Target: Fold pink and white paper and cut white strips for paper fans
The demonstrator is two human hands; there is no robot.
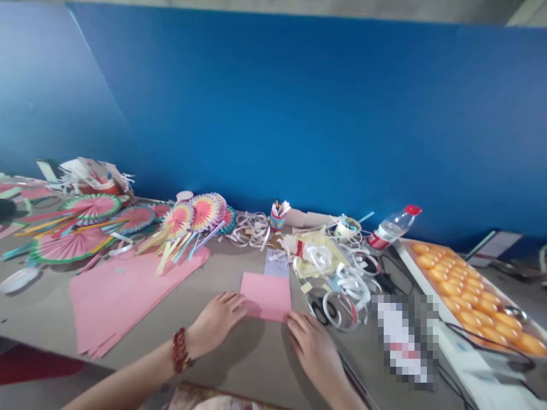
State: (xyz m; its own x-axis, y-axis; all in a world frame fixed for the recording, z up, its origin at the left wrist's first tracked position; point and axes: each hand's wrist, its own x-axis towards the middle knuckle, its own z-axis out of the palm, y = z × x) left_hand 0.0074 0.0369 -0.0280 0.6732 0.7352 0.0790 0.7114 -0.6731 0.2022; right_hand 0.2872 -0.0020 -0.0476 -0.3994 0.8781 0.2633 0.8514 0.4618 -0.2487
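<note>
A pink sheet of paper [265, 295] lies on the grey table in front of me. My left hand [219, 323], with a red beaded bracelet [180, 350] on its wrist, rests fingertips at the sheet's left edge, fingers stretched out. At the lower right corner, the fingers of my right hand [311, 346] touch the paper, extended and fairly flat; its thumb is hidden. Just behind the pink sheet is a pale lavender piece of paper [276, 264]. Black-handled scissors [321, 310] lie beyond my right hand, partly under white strips.
Several pleated paper fans [179, 219] and large pink sheets [137, 290] occupy the left. Curled white strips [352, 282], a cup of pens [278, 217] and a red-capped bottle [394, 228] are at the back. A tray of orange domes [465, 290] stands right. A blue panel [277, 114] borders the table.
</note>
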